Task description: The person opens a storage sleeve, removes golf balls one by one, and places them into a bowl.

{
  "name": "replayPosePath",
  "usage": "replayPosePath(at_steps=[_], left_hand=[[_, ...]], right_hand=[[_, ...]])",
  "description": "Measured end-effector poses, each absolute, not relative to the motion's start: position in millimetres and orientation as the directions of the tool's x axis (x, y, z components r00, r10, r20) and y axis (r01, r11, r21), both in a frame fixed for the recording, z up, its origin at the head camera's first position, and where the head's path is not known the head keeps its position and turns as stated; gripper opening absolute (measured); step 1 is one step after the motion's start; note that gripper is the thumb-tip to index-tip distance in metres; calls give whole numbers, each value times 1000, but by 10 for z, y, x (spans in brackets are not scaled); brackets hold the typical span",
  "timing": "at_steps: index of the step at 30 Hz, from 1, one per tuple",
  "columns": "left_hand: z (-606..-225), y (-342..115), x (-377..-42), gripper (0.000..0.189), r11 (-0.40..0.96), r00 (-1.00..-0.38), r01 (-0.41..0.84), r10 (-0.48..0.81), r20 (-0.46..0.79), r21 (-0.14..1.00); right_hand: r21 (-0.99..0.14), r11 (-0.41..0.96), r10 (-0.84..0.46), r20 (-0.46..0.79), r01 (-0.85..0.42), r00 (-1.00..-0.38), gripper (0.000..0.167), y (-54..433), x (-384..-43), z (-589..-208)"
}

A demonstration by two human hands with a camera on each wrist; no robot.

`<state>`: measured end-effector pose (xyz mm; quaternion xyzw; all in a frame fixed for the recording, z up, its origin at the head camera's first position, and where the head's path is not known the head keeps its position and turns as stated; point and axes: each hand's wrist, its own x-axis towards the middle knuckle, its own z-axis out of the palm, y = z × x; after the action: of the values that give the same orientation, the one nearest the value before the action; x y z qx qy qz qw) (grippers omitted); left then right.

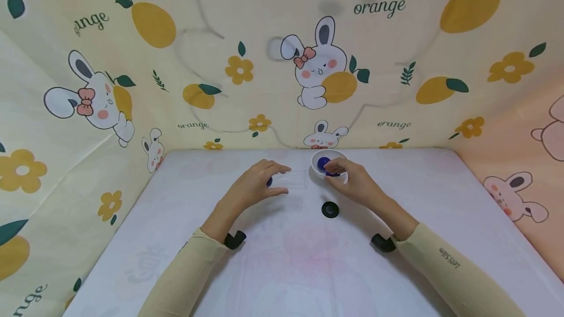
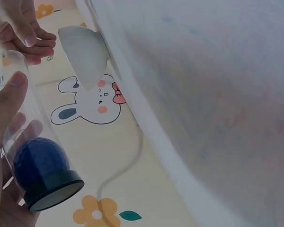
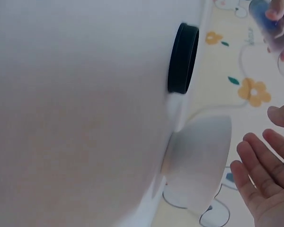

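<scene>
My left hand (image 1: 253, 185) grips a clear tube (image 1: 295, 180) lying sideways in the head view. In the left wrist view, a dimpled blue ball (image 2: 40, 158) sits inside the tube against its black end cap (image 2: 54, 191), with fingers and thumb round the clear wall. A white bowl (image 1: 314, 164) stands near the back of the table, and blue balls (image 1: 323, 162) show in it. Over the bowl's right side is my right hand (image 1: 357, 182), its fingertips overlapping the balls. The right wrist view shows that hand's fingers (image 3: 260, 163) loosely spread beside the rim, holding nothing visible.
A round black cap (image 1: 330, 209) lies on the white-covered table (image 1: 286, 263) just in front of the bowl. Behind the table hangs a patterned cloth (image 1: 264, 23) with rabbits and oranges. Black wrist mounts (image 1: 235, 239) jut from both sleeves.
</scene>
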<state>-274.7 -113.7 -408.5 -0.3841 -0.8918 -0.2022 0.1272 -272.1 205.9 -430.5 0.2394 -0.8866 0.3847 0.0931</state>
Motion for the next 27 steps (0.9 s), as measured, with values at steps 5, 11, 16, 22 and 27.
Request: replayPosePath(at_steps=[5, 11, 16, 22, 27], left_hand=[[-4084, -1129, -2748, 55, 626, -676, 734, 635, 375, 264], [-4070, -1109, -2740, 56, 628, -686, 726, 636, 354, 278], [-4044, -1090, -2722, 57, 633, -687, 725, 641, 342, 272], [-4057, -1074, -2736, 56, 620, -659, 749, 660, 361, 234], [-4050, -1060, -2730, 56, 614, -652, 755, 667, 362, 229]], right_hand=[[-644, 572, -364, 357, -508, -861, 28, 1990, -2645, -4274], [-647, 555, -384, 360, -524, -851, 27, 1929, -2590, -4282], [-659, 540, -393, 353, -524, -849, 28, 1880, -2537, -4287], [-671, 514, -385, 376, -534, -843, 28, 1845, -2477, -4270], [-701, 490, -374, 369, -519, -851, 29, 1830, -2454, -4279]])
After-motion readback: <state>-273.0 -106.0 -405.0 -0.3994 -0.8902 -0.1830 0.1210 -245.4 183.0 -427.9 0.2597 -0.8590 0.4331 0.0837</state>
